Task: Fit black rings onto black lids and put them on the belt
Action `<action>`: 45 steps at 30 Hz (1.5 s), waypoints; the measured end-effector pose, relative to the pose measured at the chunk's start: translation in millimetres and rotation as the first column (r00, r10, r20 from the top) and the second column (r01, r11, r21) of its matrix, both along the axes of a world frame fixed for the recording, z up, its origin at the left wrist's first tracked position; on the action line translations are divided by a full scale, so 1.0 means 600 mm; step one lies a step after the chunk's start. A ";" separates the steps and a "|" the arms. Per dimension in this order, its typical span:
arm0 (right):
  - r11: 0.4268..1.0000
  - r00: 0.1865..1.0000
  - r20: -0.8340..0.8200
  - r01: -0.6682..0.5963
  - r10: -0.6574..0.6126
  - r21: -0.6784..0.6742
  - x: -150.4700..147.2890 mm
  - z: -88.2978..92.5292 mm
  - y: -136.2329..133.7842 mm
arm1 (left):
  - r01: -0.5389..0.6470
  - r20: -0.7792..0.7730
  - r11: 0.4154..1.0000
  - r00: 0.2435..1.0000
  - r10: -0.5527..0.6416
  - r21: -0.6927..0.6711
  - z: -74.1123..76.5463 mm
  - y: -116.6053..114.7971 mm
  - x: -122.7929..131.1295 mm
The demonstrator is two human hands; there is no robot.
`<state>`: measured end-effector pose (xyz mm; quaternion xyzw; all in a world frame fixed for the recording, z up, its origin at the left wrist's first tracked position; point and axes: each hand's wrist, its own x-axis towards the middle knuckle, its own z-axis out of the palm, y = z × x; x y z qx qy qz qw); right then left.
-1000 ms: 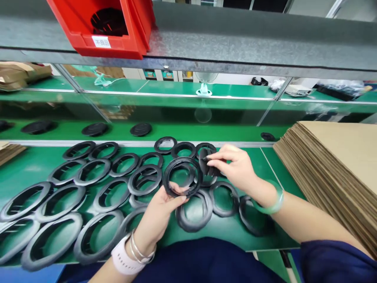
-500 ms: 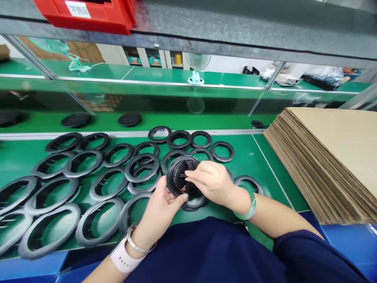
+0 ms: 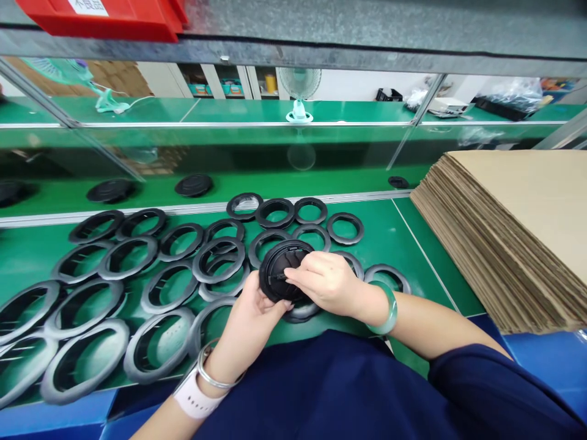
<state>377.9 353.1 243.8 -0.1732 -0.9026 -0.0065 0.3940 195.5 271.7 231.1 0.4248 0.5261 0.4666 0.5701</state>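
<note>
A round black part (image 3: 280, 269), with a disc inside its rim, is held tilted over the front of the green table (image 3: 413, 269). My left hand (image 3: 257, 311) grips its lower left edge, thumb at the bottom rim. The closed fingertips of my right hand (image 3: 325, 281) pinch at the middle of the disc; whatever small piece lies between them is hidden. Below and behind the held part lie loose black rings, among them one ring (image 3: 302, 311) partly covered by my hands. More rings (image 3: 220, 260) spread over the table to the left.
A tall stack of cardboard sheets (image 3: 495, 244) stands at the right. Black discs (image 3: 194, 185) lie on the strip behind the table's metal rail. Overhead runs a metal shelf (image 3: 343, 36) with a red bin (image 3: 105, 21). Blue boxes (image 3: 545, 360) are near the front edge.
The held part has turned so that its inner disc shows more fully and sits flatter in the rim. Both hands keep nearly the same place. The whole view has shifted slightly.
</note>
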 end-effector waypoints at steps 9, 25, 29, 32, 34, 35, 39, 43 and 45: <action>0.996 0.999 0.038 0.014 -0.017 0.084 0.001 0.005 0.006 | -0.015 0.005 1.000 1.000 0.015 -0.003 0.007 0.001 0.005; 0.999 0.998 0.054 -0.032 0.031 0.035 0.003 0.010 0.009 | -0.014 0.040 1.000 0.999 0.015 -0.010 0.009 0.003 0.002; 0.999 0.998 0.046 -0.031 0.030 0.034 0.002 0.011 0.010 | -0.002 0.051 1.000 0.999 0.003 -0.015 0.011 0.002 0.002; 1.000 0.999 0.031 -0.020 0.020 -0.004 0.000 0.008 0.011 | 0.005 0.036 1.000 0.999 -0.005 -0.021 0.011 0.002 0.001; 0.999 0.999 0.026 -0.019 0.020 -0.037 -0.001 0.008 0.012 | 0.010 0.038 1.000 0.999 -0.009 -0.023 0.011 0.002 0.000; 0.999 0.999 0.030 -0.018 0.019 -0.051 -0.001 0.008 0.012 | 0.012 0.042 1.000 0.999 -0.011 -0.021 0.011 0.002 -0.001; 0.996 0.997 0.074 -0.005 0.012 -0.091 -0.001 0.008 0.012 | 0.020 0.049 1.000 0.999 -0.019 -0.021 0.011 -0.001 -0.001; 0.991 0.994 0.114 0.008 0.008 -0.135 0.000 0.010 0.011 | 0.024 0.068 0.999 0.997 -0.023 -0.023 0.010 -0.003 0.000; 0.988 0.993 0.118 0.009 0.009 -0.154 0.001 0.011 0.009 | 0.025 0.084 1.000 0.996 -0.024 -0.011 0.010 -0.003 0.000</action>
